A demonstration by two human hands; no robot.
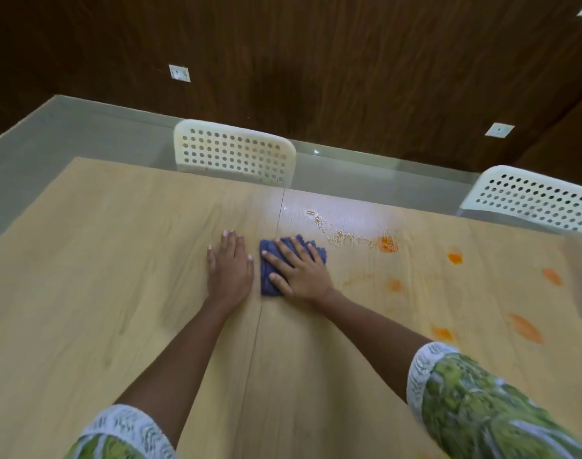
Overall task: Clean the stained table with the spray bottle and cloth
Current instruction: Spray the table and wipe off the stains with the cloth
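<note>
Stained table (117, 276) — cloth (269, 279) under right fingers (283, 251)

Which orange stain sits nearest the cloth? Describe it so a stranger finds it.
Start at the wooden table and find the blue cloth under the right hand. Go right, past the wet streak, to the first orange stain: brightest, most solid, and farthest back.

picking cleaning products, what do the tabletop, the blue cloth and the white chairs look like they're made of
Table: light wood-grain surface, probably laminate or veneer rather than bare wood; it is smooth, reflects a glare patch, and has a straight seam between panels.
Blue cloth: soft folded textile with a napped look, possibly microfibre; the right hand presses it flat.
White chairs: likely moulded plastic, matte, with rows of punched round holes.
</note>
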